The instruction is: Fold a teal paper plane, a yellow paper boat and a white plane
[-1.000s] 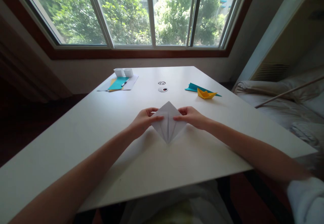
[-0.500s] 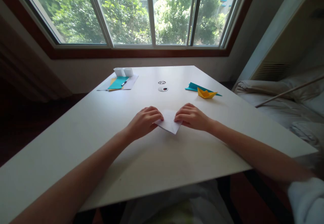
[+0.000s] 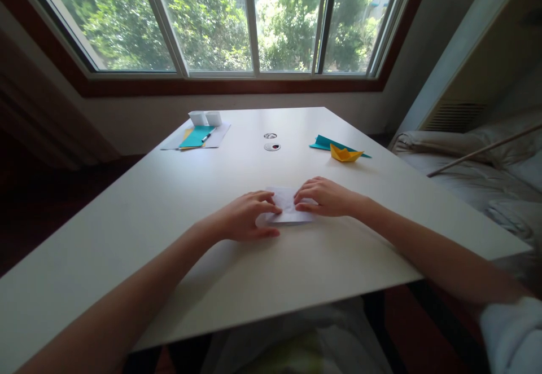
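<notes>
A small folded sheet of white paper (image 3: 288,206) lies flat on the white table (image 3: 330,272), its near edge level. My left hand (image 3: 249,216) rests at the paper's left side, fingertips on it and the thumb apart on the table surface. From the right, my right hand (image 3: 324,198) touches the paper with its fingertips, the fingers somewhat spread and the thumb lower. Neither hand grips the sheet. The fingers cover both side edges of the paper in part.
Beyond my right hand lie a yellow paper boat (image 3: 345,153) and a blue folded paper plane (image 3: 324,142). Back left are blue paper (image 3: 197,136), a pen (image 3: 206,137), white sheets (image 3: 222,132) and two white paper boxes (image 3: 197,118). Two round discs (image 3: 272,147) lie mid-table.
The white paper, pointing a corner toward me before, now lies squared with a straight near edge. Both hands have loosened from its sides; my left thumb has spread away and come nearer.
</notes>
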`<state>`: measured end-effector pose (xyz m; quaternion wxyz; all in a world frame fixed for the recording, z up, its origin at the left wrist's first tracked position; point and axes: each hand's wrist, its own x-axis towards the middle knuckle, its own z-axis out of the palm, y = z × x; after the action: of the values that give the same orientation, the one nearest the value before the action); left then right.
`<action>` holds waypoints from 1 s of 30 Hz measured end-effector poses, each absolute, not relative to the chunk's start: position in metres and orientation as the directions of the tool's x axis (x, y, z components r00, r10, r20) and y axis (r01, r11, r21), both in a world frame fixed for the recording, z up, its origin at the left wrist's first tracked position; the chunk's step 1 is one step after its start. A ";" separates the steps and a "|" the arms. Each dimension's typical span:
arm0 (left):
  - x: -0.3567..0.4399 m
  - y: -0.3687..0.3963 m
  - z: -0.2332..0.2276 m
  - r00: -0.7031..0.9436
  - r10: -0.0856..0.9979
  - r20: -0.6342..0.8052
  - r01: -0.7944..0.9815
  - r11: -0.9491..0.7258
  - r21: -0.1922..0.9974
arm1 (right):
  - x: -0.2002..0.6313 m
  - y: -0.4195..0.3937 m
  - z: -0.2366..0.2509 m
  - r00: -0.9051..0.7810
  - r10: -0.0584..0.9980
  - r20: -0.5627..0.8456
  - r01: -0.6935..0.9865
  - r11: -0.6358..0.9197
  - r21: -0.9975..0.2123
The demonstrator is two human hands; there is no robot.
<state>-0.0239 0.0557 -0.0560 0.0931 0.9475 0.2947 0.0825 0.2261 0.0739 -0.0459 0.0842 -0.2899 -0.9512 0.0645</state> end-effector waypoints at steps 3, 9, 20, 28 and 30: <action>-0.009 0.041 -0.057 0.833 0.546 0.087 0.523 -0.829 0.197 | 0.225 0.078 -0.054 -0.757 0.632 0.167 0.628 0.774 -0.085; 0.018 0.016 -0.074 0.744 0.660 0.104 0.653 -0.751 0.094 | 0.231 0.092 -0.069 -0.789 0.585 0.188 0.567 0.811 -0.143; 0.015 0.011 -0.066 0.554 0.831 0.048 0.833 -0.553 -0.031 | 0.230 0.086 -0.065 -0.765 0.634 0.113 0.600 0.766 -0.231; -0.003 0.025 -0.060 0.631 0.773 0.064 0.775 -0.627 -0.073 | 0.236 0.092 -0.065 -0.785 0.617 0.063 0.582 0.768 -0.270; -0.005 0.028 -0.057 0.648 0.759 0.062 0.761 -0.644 -0.075 | 0.239 0.094 -0.064 -0.796 0.600 0.084 0.565 0.785 -0.254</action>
<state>-0.0050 0.0282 -0.0566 -0.0471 0.9066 0.4191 0.0124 0.2386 0.0937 -0.0636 0.0802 -0.3094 -0.9413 0.1088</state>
